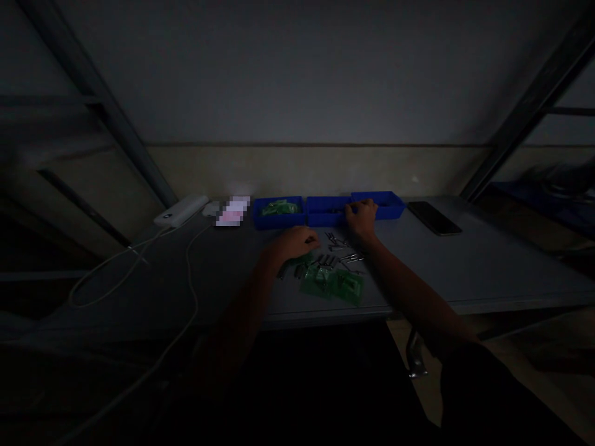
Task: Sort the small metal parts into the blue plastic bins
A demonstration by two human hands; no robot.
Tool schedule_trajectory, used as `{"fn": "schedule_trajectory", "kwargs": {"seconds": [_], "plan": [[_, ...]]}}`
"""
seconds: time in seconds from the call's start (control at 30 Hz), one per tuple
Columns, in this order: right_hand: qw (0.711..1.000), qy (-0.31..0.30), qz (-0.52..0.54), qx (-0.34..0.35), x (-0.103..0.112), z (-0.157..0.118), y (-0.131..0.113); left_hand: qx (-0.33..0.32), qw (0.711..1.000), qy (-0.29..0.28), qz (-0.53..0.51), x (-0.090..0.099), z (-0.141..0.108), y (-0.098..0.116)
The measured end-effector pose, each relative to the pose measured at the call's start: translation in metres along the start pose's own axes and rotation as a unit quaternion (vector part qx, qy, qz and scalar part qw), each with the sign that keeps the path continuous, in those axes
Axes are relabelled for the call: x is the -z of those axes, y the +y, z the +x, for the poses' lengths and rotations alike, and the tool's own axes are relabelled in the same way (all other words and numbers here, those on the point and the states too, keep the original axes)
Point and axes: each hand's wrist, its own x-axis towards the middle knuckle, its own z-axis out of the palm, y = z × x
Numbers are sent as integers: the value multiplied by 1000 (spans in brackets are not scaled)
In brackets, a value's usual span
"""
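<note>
Left hand (296, 242) and right hand (362, 218), grips unclear, are over a grey table (469, 266) against a dim wall (316, 74).

Three shallow rectangular trays of blue plastic stand in a row. The left tray (279, 223) holds a heap of flat green see-through packets (280, 208); the middle tray (323, 218) has a few small dark pieces (335, 211) in it, too dim for me to make out; the right tray (394, 212) sits slightly askew. In front lie slim silvery metal rods (327, 261), loosely scattered, some side by side, others pointing different ways. Nearer still, two green see-through plastic bags (317, 282) lie flat, close together, small pieces showing inside or on top, I can't tell which.
</note>
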Motion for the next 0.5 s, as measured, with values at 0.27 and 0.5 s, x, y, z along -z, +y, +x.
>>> {"fn": "schedule_trajectory", "kwargs": {"seconds": [0.27,0.5], "plan": [[998,53,18,42,9,3,-1,64,996,-43,-48,19,-11,-20],[985,14,135,106,30,-12,-32,63,995,48,-56,21,-9,-29]]}}
